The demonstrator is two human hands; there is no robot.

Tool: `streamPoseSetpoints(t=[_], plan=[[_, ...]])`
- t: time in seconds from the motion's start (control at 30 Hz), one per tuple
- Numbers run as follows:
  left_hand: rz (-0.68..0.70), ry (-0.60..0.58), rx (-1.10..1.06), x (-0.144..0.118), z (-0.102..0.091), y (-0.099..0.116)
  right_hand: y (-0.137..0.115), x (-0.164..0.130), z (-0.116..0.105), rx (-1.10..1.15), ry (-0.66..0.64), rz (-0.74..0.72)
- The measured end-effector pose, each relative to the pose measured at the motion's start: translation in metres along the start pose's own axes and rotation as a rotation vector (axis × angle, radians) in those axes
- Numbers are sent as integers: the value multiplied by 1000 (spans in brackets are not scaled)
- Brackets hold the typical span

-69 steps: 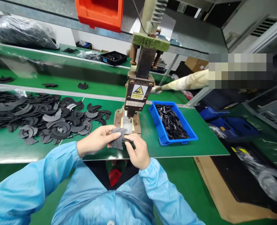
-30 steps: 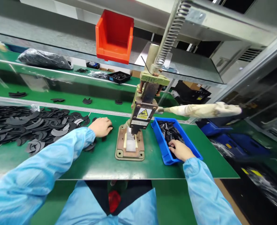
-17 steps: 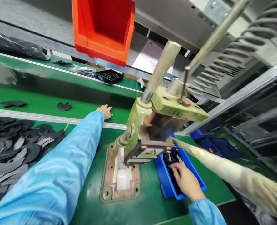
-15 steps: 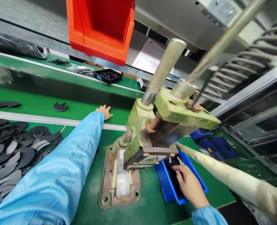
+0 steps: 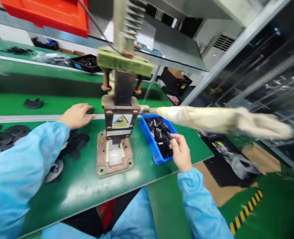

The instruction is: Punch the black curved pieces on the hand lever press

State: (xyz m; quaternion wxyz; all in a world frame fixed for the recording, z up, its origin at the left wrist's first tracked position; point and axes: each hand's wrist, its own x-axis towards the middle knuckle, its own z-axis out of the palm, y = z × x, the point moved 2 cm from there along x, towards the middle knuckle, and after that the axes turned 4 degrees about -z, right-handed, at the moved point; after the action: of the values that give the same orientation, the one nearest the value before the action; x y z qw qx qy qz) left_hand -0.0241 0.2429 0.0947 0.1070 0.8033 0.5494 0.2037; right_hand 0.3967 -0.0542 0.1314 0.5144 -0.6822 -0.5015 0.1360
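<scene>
Both hands apart at the green manual bench press (image 5: 117, 109); nothing under the ram.

Left hand (image 5: 76, 115) lies fingers loosely together on a small dark flat piece (image 5: 89, 110) at the far rail of the green table (image 5: 87, 186), left of the press. Right hand (image 5: 180, 152) hovers at the near end of the blue plastic tray (image 5: 151, 146), fingers curled as if pinching one of the small black clips (image 5: 160, 134); pinch not clearly visible. Tray sits just right of the press, judged for short reach. Cloth-wrapped press lever (image 5: 211, 119) sticks out right, above the tray.
</scene>
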Motion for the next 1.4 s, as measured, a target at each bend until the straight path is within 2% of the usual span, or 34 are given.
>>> streamPoseSetpoints(t=[0.03, 0.13, 0.2, 0.27, 0.33, 0.43, 0.57, 0.8, 0.87, 0.97, 1.03, 1.1, 1.13, 1.2, 1.3, 1.4], plan=[[79, 61, 10, -25, -8, 12, -4, -11, 5, 66, -1, 2], [125, 267, -164, -120, -32, 58, -19, -47, 29, 291, -74, 19], [164, 267, -374, -186, -39, 97, -32, -73, 49, 437, -163, 40], [235, 204, -498, -240, -37, 134, -45, -100, 69, 559, -255, 63], [283, 127, -583, -274, -30, 161, -55, -125, 84, 652, -335, 87], [320, 51, -654, -299, -19, 178, -66, -153, 99, 729, -433, 111], [308, 20, -686, -311, -11, 177, -70, -171, 106, 744, -515, 126], [220, -12, -750, -316, -9, 171, -63, -174, 112, 677, -552, 117], [124, -94, -812, -313, -8, 168, -64, -172, 112, 640, -570, 92], [-50, -338, -1009, -305, -2, 163, -70, -164, 109, 563, -629, 11], [-107, -510, -1145, -299, 3, 160, -75, -156, 107, 516, -699, -52], [-125, -596, -1240, -290, 8, 156, -80, -145, 106, 455, -774, -120], [-135, -582, -1265, -283, 10, 152, -81, -137, 104, 419, -784, -151], [-174, -449, -1262, -264, 15, 140, -84, -116, 99, 352, -712, -198], [-257, -171, -1100, -227, 25, 114, -92, -72, 82, 348, -394, -248], [-231, -11, -797, -192, 35, 93, -111, -24, 64, 404, -85, -397]])
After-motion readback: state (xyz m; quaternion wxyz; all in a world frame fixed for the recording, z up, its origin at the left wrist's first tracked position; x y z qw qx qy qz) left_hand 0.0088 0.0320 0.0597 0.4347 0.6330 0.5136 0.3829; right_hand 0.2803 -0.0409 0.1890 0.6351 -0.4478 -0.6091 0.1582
